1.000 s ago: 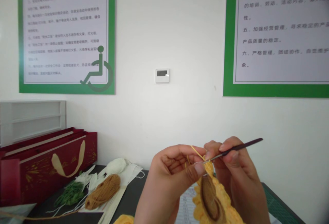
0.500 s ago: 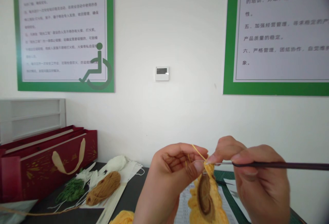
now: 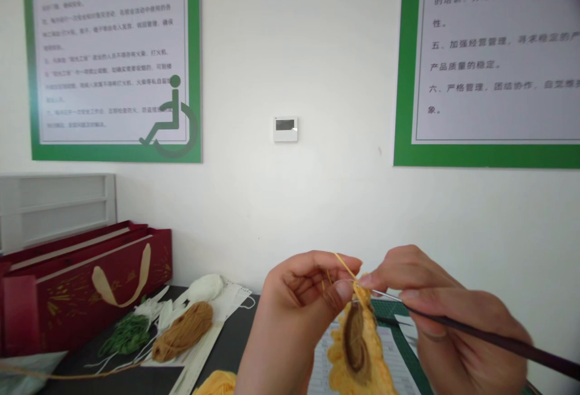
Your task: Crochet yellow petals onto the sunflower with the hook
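A yellow crocheted piece with a brown oval centre (image 3: 357, 346) hangs below my hands. My left hand (image 3: 303, 304) pinches its top edge between thumb and fingers, and a yellow yarn strand (image 3: 345, 267) runs over the index finger to the stitches. In my right hand (image 3: 457, 322) is a crochet hook (image 3: 457, 324) with a dark handle and a thin metal shaft. The shaft reaches the top of the piece, where the hook's tip is hidden among stitches and fingers. My right index fingertip touches the work there.
On the dark table at left lie a brown yarn skein (image 3: 183, 331), green yarn (image 3: 124, 334) and white yarn (image 3: 206, 288). Red gift bags (image 3: 113, 286) stand behind them. Yellow yarn (image 3: 217, 383) sits at the front. A printed sheet (image 3: 399, 359) and green cutting mat (image 3: 385, 309) lie beneath my hands.
The hook has tilted, its handle end dropping lower on the right as my right hand turned down. Both hands and the crocheted piece have shifted slightly left.
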The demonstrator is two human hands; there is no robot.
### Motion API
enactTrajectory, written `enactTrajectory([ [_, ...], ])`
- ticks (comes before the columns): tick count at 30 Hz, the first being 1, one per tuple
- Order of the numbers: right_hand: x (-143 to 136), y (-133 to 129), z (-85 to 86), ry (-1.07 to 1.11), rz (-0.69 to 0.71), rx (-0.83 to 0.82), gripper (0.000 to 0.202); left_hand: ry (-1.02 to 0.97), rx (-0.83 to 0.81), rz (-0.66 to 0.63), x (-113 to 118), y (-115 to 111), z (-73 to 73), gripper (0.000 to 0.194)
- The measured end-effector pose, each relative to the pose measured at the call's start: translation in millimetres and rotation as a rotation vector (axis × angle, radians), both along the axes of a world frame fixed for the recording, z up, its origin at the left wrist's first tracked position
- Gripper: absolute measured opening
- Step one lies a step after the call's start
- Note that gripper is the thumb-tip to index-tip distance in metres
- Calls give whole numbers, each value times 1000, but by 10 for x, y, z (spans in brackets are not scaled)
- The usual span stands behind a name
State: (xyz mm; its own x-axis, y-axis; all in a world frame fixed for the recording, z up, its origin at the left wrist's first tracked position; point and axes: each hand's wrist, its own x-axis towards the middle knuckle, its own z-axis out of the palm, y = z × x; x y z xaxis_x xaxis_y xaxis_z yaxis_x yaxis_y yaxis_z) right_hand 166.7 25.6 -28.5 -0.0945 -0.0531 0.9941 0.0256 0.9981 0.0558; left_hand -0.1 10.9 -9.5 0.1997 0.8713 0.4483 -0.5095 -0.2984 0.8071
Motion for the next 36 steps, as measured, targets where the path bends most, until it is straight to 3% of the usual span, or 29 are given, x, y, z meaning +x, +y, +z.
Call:
enactTrajectory([
  [9,-104,36,-29,95,24,10,23,-25,-7,-19,22,16,-52,17],
  [15,-175,-15,3,224,28,-92,16,25,-42,4,8,-84,43,19],
  [21,-255,12,-33,302,-91,41,17,27,-56,37,32,-105,71,34],
  [29,-393,-11,-32,442,241,-300,5,7,-99,-41,-12,-97,78,28],
  [33,-291,31,-26,324,284,-339,7,19,-103,-44,-22,-88,78,25],
  [36,-218,31,-12,289,243,-326,6,8,-107,-27,-9,-80,81,26],
])
